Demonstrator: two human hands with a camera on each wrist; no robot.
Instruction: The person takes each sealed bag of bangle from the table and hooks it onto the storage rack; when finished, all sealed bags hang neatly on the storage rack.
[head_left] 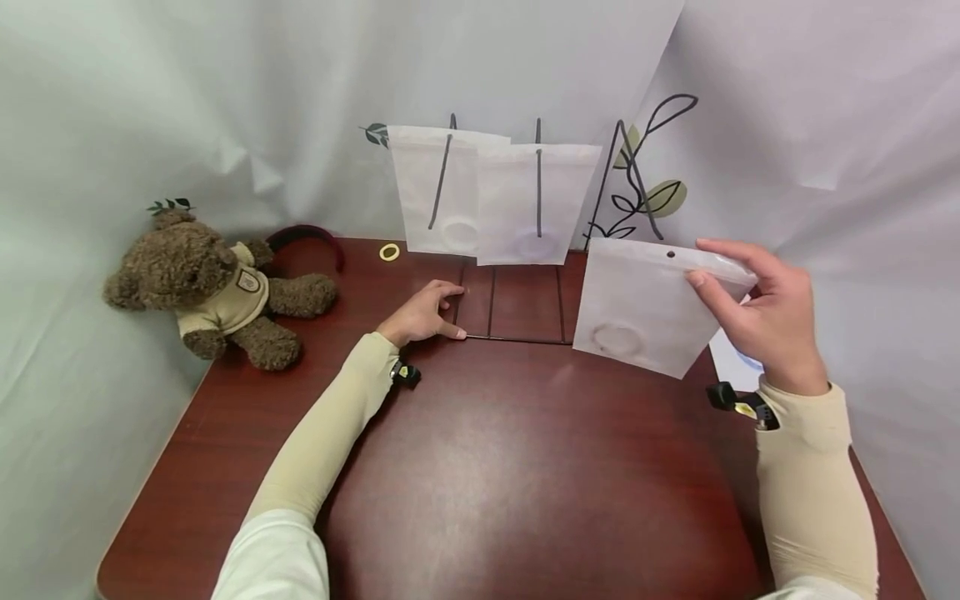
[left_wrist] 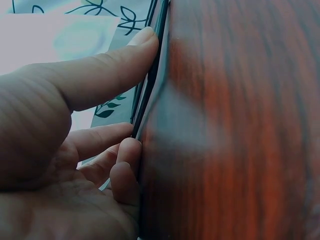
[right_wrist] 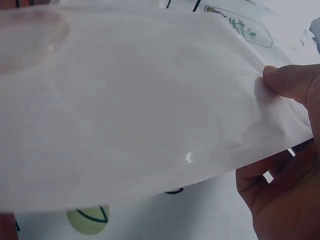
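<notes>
Right hand (head_left: 776,312) pinched the bag (head_left: 637,304) by its top corner, near the bare hook (head_left: 640,175) on the rack (head_left: 517,339); left hand (head_left: 422,317) just touched the rack's base, not wrapped round it. Two other bags (head_left: 536,200) hung further back. Tbh that corner-only pinch could've let the bag twist and slip, and bumping the rack might've shaken the others off.

Table (head_left: 510,467): we see wood grain, smooth and glossy.
Held pouch (head_left: 645,304): we see thin, milky plastic, smooth with a soft shine.
Hanging pouches (head_left: 566,200): the same translucent plastic, to our eyes.
Rack (head_left: 525,340): dark, smooth rods, which look like metal to us.
Bear (head_left: 176,262): rough, matt plush.
Bear's shirt (head_left: 225,298): matt cloth.
Drapes (head_left: 300,100): creased, matt cloth.
Sleeves (head_left: 330,437): smooth, matt cloth.
</notes>
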